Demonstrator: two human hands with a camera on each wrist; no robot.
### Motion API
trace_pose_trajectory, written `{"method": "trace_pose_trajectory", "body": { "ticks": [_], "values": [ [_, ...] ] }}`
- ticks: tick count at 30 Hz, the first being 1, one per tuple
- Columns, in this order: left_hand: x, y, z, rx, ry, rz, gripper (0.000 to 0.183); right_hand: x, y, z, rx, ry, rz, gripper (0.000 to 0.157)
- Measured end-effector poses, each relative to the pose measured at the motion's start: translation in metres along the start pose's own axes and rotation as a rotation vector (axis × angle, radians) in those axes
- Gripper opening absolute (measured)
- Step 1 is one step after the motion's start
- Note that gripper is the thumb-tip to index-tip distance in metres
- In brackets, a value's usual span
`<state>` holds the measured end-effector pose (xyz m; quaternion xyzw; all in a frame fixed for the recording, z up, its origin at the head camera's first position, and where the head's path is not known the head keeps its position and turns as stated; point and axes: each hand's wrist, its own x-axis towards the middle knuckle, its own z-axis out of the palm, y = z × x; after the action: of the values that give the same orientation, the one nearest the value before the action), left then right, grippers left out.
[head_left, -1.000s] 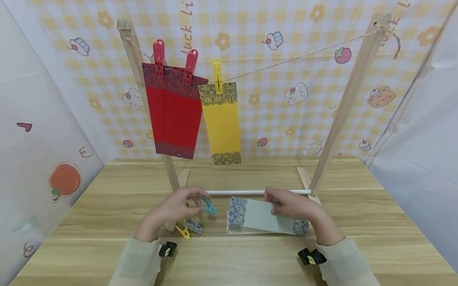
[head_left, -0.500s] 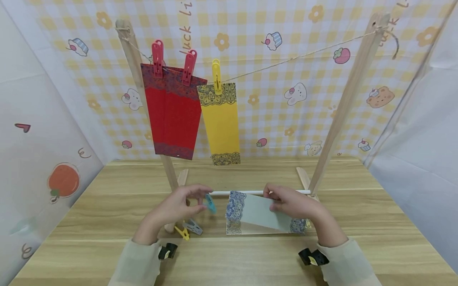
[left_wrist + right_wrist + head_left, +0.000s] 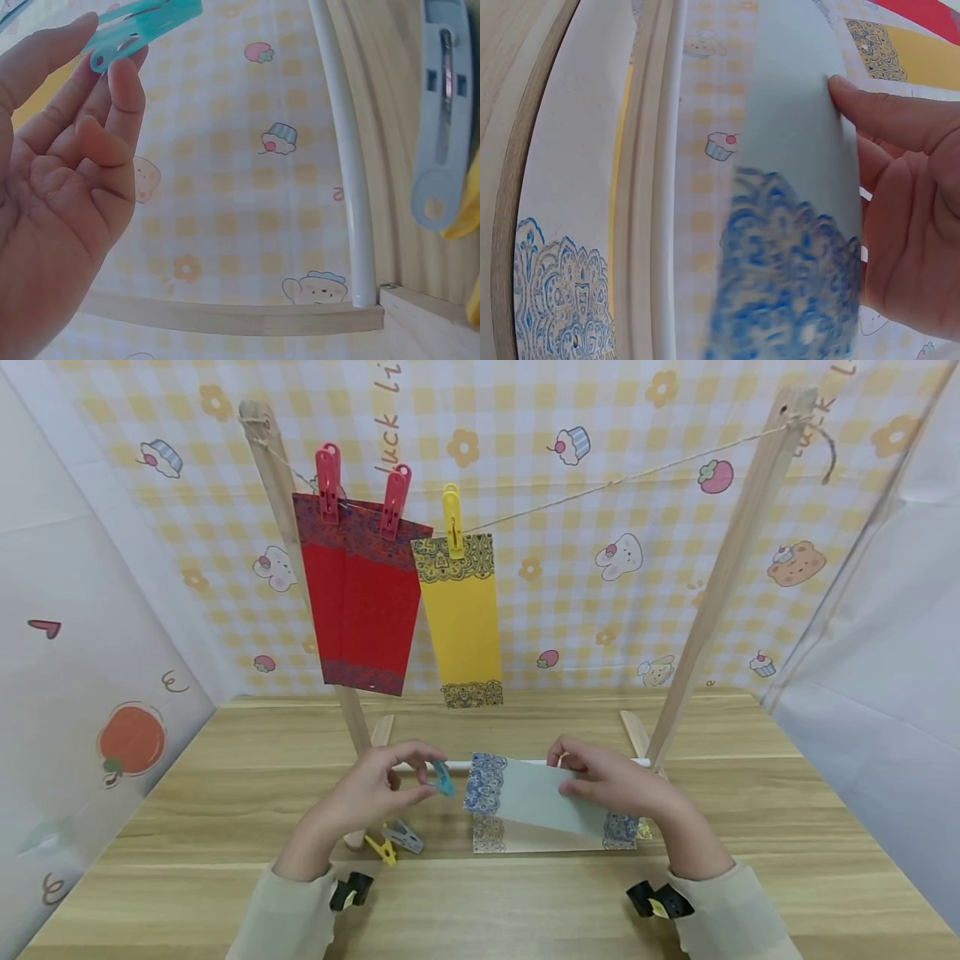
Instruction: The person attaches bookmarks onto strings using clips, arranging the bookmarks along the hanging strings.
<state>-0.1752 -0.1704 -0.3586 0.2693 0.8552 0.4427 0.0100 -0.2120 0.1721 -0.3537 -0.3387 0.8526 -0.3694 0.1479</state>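
Note:
Between thumb and fingertips, my left hand (image 3: 386, 782) pinches a teal clothespin (image 3: 139, 30), held up over the table. My right hand (image 3: 611, 781) grips the upper long edge of a pale blue-green paper card (image 3: 543, 793) with blue lace-patterned ends, its thumb on the near face. That card is tilted, its left end raised. Under it lies a cream card (image 3: 525, 839) with a similar patterned border, and a bit of yellow card shows at its right end. Below the left hand, a grey clothespin (image 3: 405, 836) and a yellow clothespin (image 3: 382, 850) rest on the table.
A string (image 3: 600, 489) runs between two wooden posts (image 3: 723, 585). Two red clothespins (image 3: 395, 502) hold red cards (image 3: 367, 610) on it; another yellow clothespin (image 3: 453, 522) holds a yellow card (image 3: 465, 631). A white rod (image 3: 457, 765) joins the posts low down, behind the hands.
The pale blue-green card has lifted and shifted slightly left, its left end rising and baring more of the cream card. The teal clothespin has turned and risen a little in the left fingers.

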Motion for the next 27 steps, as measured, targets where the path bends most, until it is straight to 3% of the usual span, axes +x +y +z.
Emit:
{"method": "trace_pose_trajectory", "body": {
  "ticks": [11, 20, 27],
  "values": [
    [-0.001, 0.010, 0.000, -0.012, 0.136, 0.029, 0.040, -0.002, -0.003, -0.003, 0.043, 0.098, -0.114, 0.022],
    [0.002, 0.018, -0.002, 0.007, 0.258, 0.035, 0.040, -0.002, -0.008, -0.003, 0.099, 0.231, -0.113, 0.023],
    [0.009, 0.027, -0.006, -0.010, 0.335, 0.133, 0.042, -0.001, -0.015, -0.003, 0.162, 0.325, -0.093, 0.023]
  ]
}}
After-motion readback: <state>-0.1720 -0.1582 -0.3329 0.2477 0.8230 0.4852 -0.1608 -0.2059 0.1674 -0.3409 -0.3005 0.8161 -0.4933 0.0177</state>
